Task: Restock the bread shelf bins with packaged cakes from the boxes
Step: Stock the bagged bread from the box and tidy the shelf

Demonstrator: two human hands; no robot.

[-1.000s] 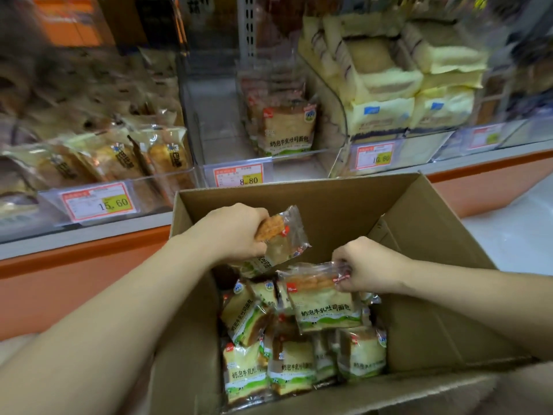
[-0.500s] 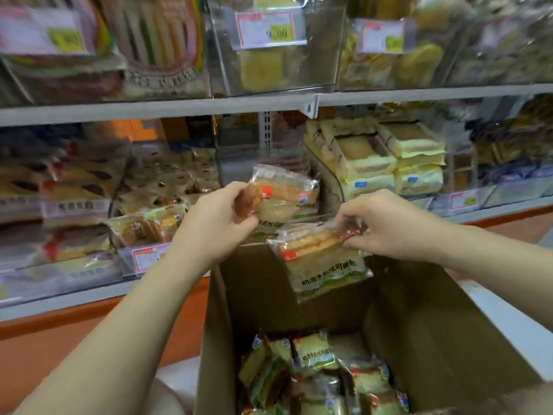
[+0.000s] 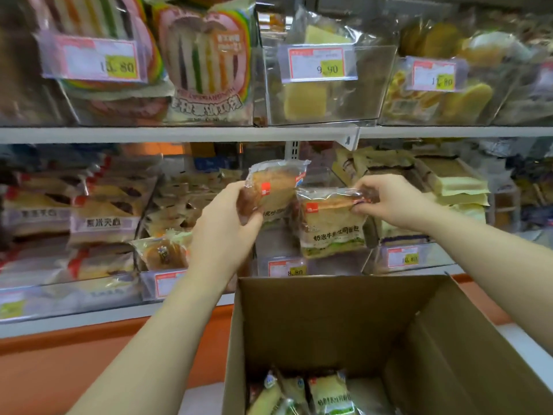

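My left hand (image 3: 227,223) grips one clear-wrapped cake packet (image 3: 276,184) by its left end. My right hand (image 3: 389,199) pinches the top edge of a second packet (image 3: 329,226), which hangs down with green print at its bottom. Both packets are held up in front of the clear shelf bin (image 3: 284,266) that carries the 8.80 price tag. Below, the open cardboard box (image 3: 329,310) holds several more of the same packets (image 3: 326,393) at its bottom.
Neighbouring clear bins hold other wrapped breads: red-labelled packs (image 3: 101,217) at left, pale yellow cakes (image 3: 449,181) at right. An upper shelf (image 3: 269,133) carries rainbow-striped loaves (image 3: 206,61) and more bins. An orange shelf base (image 3: 59,354) runs below.
Both hands lifted their packets out of the box and up to the level of the 8.80 bin. The view tilted upward, so the box now sits low in the frame.
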